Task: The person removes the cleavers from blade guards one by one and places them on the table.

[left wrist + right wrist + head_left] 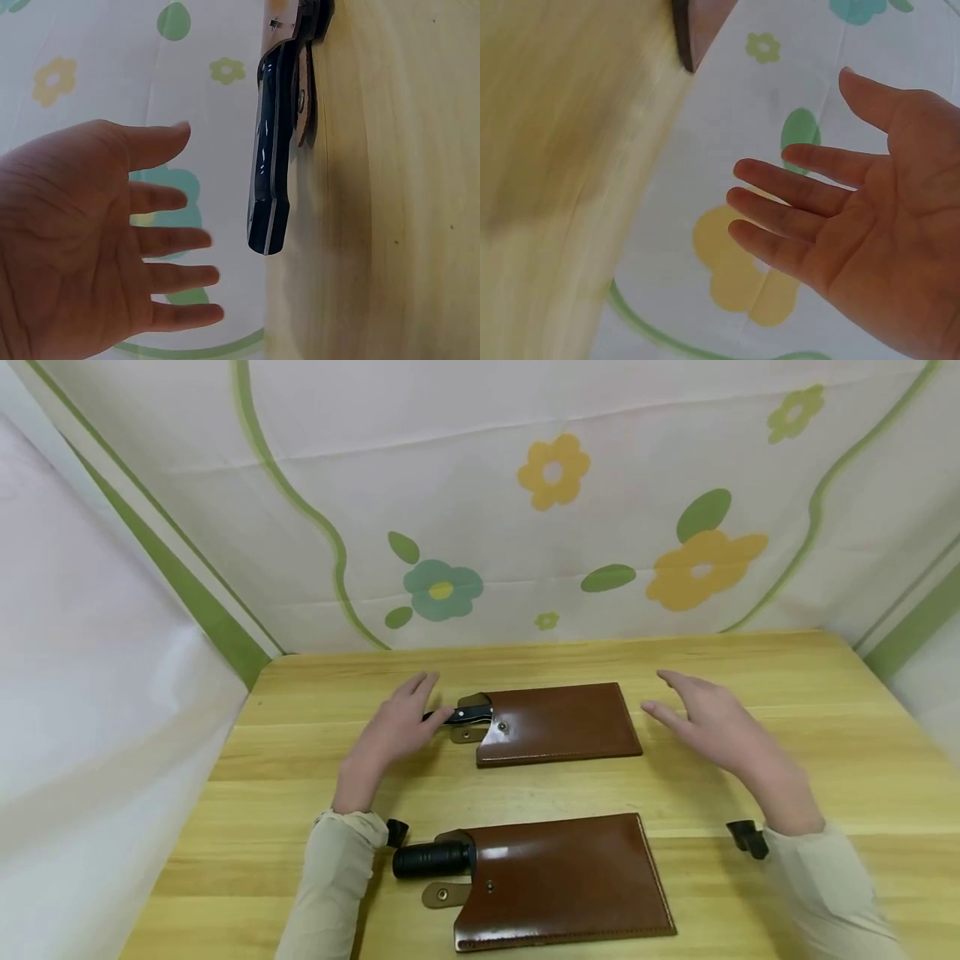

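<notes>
Two brown leather sheaths lie on the table, one behind the other. From the far sheath (562, 722) a black riveted knife handle (268, 161) sticks out to the left. My left hand (397, 722) is beside that handle, fingers spread and extended; the left wrist view shows a gap between them. To the right of the same sheath, my right hand (708, 722) hovers with its fingers extended and holds nothing. The near sheath (566, 885) has a thick, round black handle (431, 860) at its left end. Both blades are hidden inside the leather.
Each sheath has a small snap strap, the near strap (444, 895) lying loose beside its handle. The wooden table (285, 760) ends at the back against a white cloth (465, 452) printed with flowers. More cloth hangs on the left and right sides.
</notes>
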Demonstrator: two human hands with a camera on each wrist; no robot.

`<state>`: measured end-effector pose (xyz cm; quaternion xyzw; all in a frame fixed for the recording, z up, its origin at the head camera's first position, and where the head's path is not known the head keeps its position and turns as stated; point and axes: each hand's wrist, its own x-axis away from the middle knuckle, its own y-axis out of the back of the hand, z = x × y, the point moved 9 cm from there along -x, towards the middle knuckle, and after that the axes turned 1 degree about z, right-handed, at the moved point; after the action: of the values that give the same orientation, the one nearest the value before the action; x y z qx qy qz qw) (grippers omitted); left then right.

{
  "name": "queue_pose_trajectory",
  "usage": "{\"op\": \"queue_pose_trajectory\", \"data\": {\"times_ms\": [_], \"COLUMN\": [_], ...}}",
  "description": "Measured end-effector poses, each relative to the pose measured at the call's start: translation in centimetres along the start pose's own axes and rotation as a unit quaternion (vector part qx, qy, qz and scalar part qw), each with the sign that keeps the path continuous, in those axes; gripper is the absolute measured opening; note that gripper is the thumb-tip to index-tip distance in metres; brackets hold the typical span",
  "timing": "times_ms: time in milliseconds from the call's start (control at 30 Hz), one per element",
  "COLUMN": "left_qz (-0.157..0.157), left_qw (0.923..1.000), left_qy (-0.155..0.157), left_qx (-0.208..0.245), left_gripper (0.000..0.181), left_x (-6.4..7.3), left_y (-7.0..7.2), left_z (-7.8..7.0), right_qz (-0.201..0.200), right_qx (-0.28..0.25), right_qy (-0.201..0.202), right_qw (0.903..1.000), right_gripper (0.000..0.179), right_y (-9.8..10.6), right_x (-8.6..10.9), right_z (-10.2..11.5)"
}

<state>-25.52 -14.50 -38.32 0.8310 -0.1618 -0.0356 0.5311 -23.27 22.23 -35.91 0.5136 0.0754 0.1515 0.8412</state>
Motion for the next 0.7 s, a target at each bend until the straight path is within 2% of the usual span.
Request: {"op": "queue_pose_trajectory", "data": {"times_ms": [167, 333, 500, 700], "left_qz": [0.039, 0.063, 0.077, 0.080], "left_qw": [0.9989, 0.9967, 0.9959, 0.9962], "left_qy": [-0.011, -0.020, -0.020, -0.017], "left_qx": [0.026, 0.048, 0.043, 0.032], "left_gripper": [0.067, 0.065, 0.065, 0.062], "left_x": [-0.3, -1.3, -2.0, -2.2], "left_y": [-0.6, -0.7, -0.6, -0.1], "left_z": [-0.8, -2.0, -2.4, -2.2], "right_qz": [-0.014, -0.021, -0.021, -0.012], "right_qx": [-0.016, -0.028, -0.046, -0.039], "right_qy": [0.014, 0.011, 0.014, 0.021], "right_qw": [0.9997, 0.9993, 0.9986, 0.9989], "right_gripper": [0.073, 0.083, 0.090, 0.088], "right_y": [-0.2, -0.2, -0.3, -0.7], "right_x": [-0.8, -1.3, -2.1, -3.2], "right_z": [1.5, 1.5, 1.6, 2.8]}}
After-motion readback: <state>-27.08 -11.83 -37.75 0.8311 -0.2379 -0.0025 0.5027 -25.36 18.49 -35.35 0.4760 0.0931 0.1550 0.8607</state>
